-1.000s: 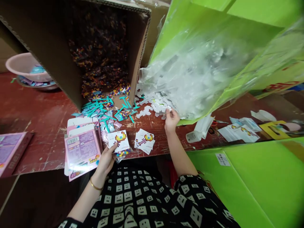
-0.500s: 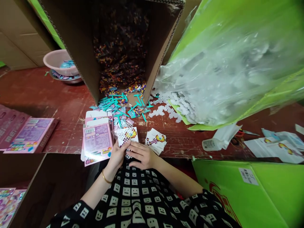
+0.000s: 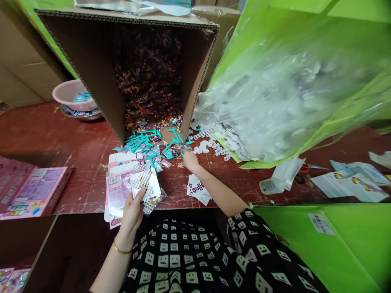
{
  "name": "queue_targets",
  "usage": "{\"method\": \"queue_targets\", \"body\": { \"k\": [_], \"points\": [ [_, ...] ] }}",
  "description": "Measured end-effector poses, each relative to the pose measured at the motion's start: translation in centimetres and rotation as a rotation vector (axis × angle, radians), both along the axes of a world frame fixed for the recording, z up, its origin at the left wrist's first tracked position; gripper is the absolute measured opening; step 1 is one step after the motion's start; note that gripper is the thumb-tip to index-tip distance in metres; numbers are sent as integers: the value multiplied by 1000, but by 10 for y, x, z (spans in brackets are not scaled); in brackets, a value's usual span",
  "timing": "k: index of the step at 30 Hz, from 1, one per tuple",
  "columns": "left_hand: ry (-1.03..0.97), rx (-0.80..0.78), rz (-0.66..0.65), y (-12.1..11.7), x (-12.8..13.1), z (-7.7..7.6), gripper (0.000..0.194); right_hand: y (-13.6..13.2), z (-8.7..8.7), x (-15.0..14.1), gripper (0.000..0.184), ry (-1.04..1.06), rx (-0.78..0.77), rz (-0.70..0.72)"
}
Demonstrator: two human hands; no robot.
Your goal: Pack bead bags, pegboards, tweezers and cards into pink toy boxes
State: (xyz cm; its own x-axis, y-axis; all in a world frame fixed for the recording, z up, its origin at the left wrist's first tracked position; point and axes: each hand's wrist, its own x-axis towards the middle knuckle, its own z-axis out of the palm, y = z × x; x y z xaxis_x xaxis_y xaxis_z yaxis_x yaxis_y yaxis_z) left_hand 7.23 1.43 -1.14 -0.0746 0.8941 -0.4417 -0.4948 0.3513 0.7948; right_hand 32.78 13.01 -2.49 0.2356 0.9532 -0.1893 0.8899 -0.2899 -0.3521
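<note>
My left hand [image 3: 133, 208] is closed on a white pegboard [image 3: 146, 177] with an openwork grid. A white card and a clear bag of coloured beads [image 3: 159, 198] are held together with it, over the pink printed boxes [image 3: 117, 191]. My right hand [image 3: 191, 161] reaches forward to the heap at the mouth of the cardboard box. Its fingers look curled down at a clear bead bag [image 3: 175, 150] among teal T-shaped tools [image 3: 139, 142]; whatever they grip is hidden. Picture cards [image 3: 198, 191] lie under my right forearm.
A cardboard box [image 3: 200, 77] full of bead bags stands on its side ahead. To its right, a green sack [image 3: 250, 165] spills white pegboards [image 3: 221, 150]. A pink basin [image 3: 71, 95] sits at left. A small bottle [image 3: 271, 186], scissors [image 3: 317, 167] and papers lie at right.
My hands have parted. The left has moved left with the pegboard and card, and a bead bag now shows there. The right has gone forward to the tools and bead bags.
</note>
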Motion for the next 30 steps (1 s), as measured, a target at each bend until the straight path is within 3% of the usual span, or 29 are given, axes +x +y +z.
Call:
{"method": "queue_targets", "body": {
  "k": [5, 11, 14, 17, 20, 22, 24, 27, 30],
  "points": [
    [-50, -65, -49, 1, 5, 0, 43, 13, 8, 2, 58, -12, -33, 7],
    [-83, -52, -120, 5, 13, -1, 60, -1, 44, 46, 51, -32, -25, 76],
    [-91, 29, -136, 7, 20, -6, 65, -22, 54, 67, 42, -116, 72, 43],
    [-103, 69, -85, 10, 28, -14, 61, -56, 53, 72, 33, -51, 294, -35],
    [-139, 39, -51, 12, 39, -18, 54, -97, 40, 42, 35, 373, 526, -72],
    [-167, 32, -24, 12, 48, -18, 52, -121, 26, 1, 42, 692, 554, -27],
    [-175, 49, -3, 10, 55, -17, 50, -137, 9, -47, 43, 827, 570, 27],
    [-125, 105, -25, 4, 60, -14, 48, -148, -10, -99, 35, 761, 629, 110],
    [-44, 162, -94, 0, 56, -12, 49, -157, -11, -112, 35, 490, 560, 184]
  ]
}}
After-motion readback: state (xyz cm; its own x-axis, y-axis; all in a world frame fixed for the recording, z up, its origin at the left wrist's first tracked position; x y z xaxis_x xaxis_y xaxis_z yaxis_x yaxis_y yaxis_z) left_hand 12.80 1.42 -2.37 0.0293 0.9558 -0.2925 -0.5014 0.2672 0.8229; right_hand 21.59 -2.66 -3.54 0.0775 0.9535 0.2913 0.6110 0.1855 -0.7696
